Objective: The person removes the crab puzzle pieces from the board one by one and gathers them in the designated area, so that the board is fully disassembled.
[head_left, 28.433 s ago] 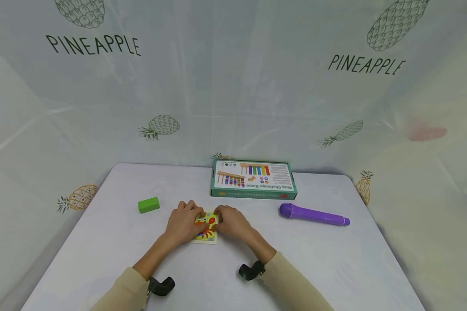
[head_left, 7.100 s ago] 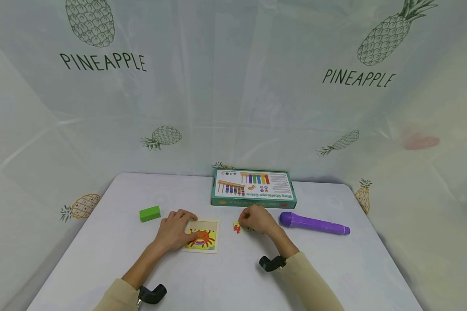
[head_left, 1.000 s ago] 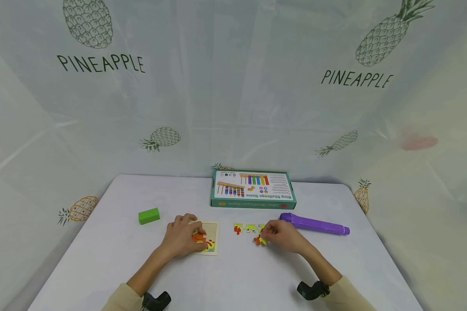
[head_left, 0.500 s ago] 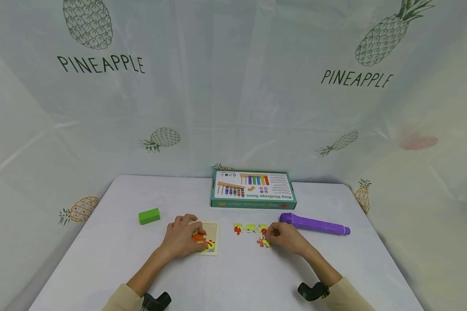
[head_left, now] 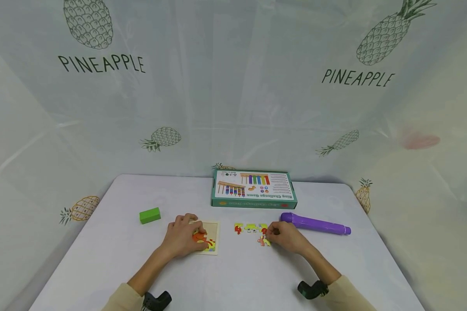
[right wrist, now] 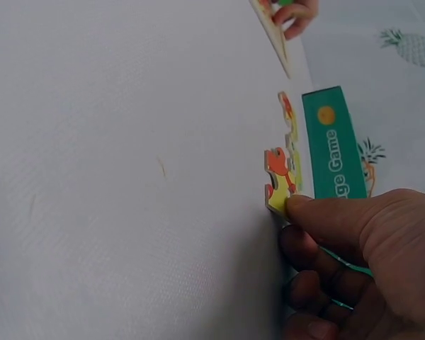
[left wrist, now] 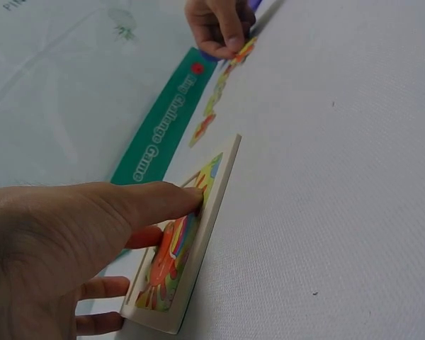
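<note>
A square wooden jigsaw tray lies mid-table, with crab-picture pieces in its nearer part and bare wood behind and to the right of them. My left hand holds the tray; in the left wrist view the thumb presses on the picture and the fingers reach the far edge. My right hand pinches a red-and-yellow jigsaw piece between thumb and finger, low at the tabletop. Just behind it, a red-and-yellow piece, a yellow one with eyes and another lie in a row.
A green Ring Challenge Game box stands at the back of the white table. To the right lies a purple microphone-shaped stick; at the left is a green block. A pineapple-print sheet hangs behind.
Over the last second, my right hand has shifted slightly right, and its piece has turned below the row. Since earlier, several pieces have left the tray for the table. The left hand stays put lately.
</note>
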The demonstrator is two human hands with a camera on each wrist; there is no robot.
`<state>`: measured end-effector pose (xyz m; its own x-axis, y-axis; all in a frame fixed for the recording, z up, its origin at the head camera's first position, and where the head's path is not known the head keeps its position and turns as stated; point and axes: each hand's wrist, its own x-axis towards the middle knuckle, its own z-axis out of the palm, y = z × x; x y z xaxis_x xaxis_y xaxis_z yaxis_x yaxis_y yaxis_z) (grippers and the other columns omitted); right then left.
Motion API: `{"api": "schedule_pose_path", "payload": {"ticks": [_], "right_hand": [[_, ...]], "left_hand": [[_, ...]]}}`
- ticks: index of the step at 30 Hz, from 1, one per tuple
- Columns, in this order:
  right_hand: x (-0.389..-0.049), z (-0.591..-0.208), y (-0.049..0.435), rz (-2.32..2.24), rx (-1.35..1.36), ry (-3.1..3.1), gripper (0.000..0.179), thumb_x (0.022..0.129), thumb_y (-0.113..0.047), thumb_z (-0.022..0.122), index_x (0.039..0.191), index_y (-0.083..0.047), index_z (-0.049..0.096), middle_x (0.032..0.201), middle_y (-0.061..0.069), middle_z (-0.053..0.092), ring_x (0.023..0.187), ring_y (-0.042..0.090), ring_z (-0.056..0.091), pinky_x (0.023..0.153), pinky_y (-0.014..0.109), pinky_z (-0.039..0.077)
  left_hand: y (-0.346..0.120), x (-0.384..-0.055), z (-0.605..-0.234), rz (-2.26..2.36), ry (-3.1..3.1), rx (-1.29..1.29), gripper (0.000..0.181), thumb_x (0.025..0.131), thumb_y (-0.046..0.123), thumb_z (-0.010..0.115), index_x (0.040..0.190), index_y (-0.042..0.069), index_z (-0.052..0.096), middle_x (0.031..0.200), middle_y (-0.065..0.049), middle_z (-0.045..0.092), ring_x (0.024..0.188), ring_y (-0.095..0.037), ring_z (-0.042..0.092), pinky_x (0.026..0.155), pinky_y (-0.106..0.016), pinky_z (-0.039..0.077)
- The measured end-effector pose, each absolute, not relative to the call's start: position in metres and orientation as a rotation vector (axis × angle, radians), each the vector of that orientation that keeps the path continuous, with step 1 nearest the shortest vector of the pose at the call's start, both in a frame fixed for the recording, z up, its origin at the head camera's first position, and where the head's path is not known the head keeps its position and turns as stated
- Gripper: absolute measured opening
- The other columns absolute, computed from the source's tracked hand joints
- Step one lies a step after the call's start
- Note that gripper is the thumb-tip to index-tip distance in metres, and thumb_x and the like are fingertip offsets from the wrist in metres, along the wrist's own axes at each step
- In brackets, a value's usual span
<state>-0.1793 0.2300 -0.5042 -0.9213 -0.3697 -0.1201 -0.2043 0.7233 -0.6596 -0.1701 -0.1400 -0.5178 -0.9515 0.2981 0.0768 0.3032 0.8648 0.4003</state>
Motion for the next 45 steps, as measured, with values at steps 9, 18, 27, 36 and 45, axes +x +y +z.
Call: {"api": "schedule_pose_path", "payload": {"ticks": [9,18,27,36,45], "right_hand": [[-0.1789,-0.5036,0.2292,-0.990,-0.468,2.690,0.007,0.095,-0.017,0.070,0.089,-0.016,0.068,0.080,-0.008,0.063,0.076,0.012,0.055,0.066,0.024,0.046],[-0.1781,-0.5036,0.2280,-0.986,-0.455,2.704,0.007,0.094,-0.017,0.071,0.088,-0.016,0.068,0.079,-0.008,0.061,0.076,0.012,0.054,0.065,0.024,0.044],[-0.1770,-0.5050,0.2273,-0.984,-0.455,2.705,0.007,0.094,-0.015,0.071,0.088,-0.016,0.068,0.079,-0.008,0.061,0.077,0.012,0.054,0.066,0.023,0.045],[-0.1768,-0.5056,0.2266,-0.971,-0.426,2.717,0.008,0.093,-0.018,0.072,0.087,-0.017,0.068,0.078,-0.008,0.061,0.076,0.012,0.054,0.065,0.024,0.045],[-0.1760,-0.5033,0.2262,-0.987,-0.424,2.714,0.007,0.093,-0.019,0.072,0.088,-0.016,0.069,0.079,-0.007,0.061,0.077,0.013,0.054,0.065,0.024,0.045]], "left_hand": [[-0.1397,-0.1708,-0.5165,-0.637,-3.026,-0.489,0.025,0.074,0.050,0.083,0.086,0.037,0.066,0.133,-0.005,0.054,0.121,-0.036,0.044,0.095,-0.063,0.037],[-0.1397,-0.1712,-0.5183,-0.630,-3.023,-0.491,0.025,0.074,0.051,0.083,0.087,0.037,0.066,0.132,-0.005,0.054,0.121,-0.036,0.043,0.095,-0.063,0.037],[-0.1408,-0.1703,-0.5183,-0.649,-3.019,-0.488,0.025,0.074,0.051,0.083,0.087,0.037,0.067,0.133,-0.005,0.054,0.121,-0.037,0.043,0.095,-0.064,0.037],[-0.1421,-0.1687,-0.5185,-0.637,-3.005,-0.518,0.026,0.074,0.051,0.083,0.090,0.036,0.068,0.133,-0.006,0.055,0.121,-0.037,0.044,0.094,-0.063,0.037],[-0.1427,-0.1675,-0.5176,-0.612,-3.009,-0.531,0.027,0.076,0.051,0.082,0.094,0.035,0.069,0.134,-0.007,0.054,0.122,-0.037,0.043,0.096,-0.063,0.037]]}}
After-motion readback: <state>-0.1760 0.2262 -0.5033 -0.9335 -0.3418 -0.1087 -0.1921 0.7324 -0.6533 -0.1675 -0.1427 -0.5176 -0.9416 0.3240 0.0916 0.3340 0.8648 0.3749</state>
